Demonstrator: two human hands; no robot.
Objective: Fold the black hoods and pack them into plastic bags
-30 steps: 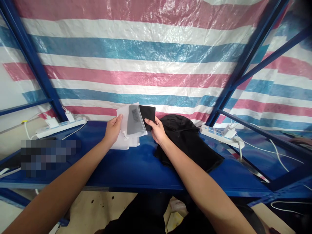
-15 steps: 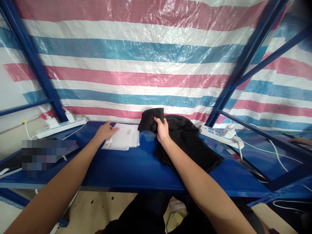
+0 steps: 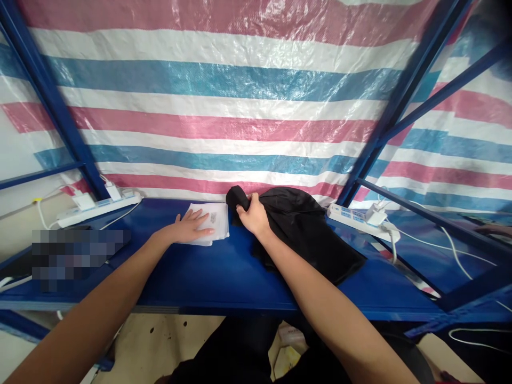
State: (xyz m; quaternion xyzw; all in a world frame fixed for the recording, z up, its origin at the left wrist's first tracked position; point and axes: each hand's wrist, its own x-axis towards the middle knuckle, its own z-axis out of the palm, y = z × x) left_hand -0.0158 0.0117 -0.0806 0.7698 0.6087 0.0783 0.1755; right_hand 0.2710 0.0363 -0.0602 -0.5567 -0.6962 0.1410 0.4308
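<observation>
My left hand (image 3: pixel 189 227) lies flat with its fingers spread on a stack of clear plastic bags (image 3: pixel 214 220) on the blue shelf (image 3: pixel 208 272). My right hand (image 3: pixel 252 215) is closed around a small folded black cloth (image 3: pixel 237 199), which it holds low against the shelf beside the bags. Just to the right of that hand lies a larger heap of black fabric (image 3: pixel 310 232).
A white power strip (image 3: pixel 100 205) with a plug lies at the back left, another power strip (image 3: pixel 362 219) with white cables at the right. Blue frame posts (image 3: pixel 60 106) stand at both sides. A striped tarp (image 3: pixel 224 96) closes the back. A blurred patch covers the shelf's left.
The black cloth came out of the clear bag in my right hand and was lowered to the shelf. My left hand laid the bag on the stack and now rests flat on it.
</observation>
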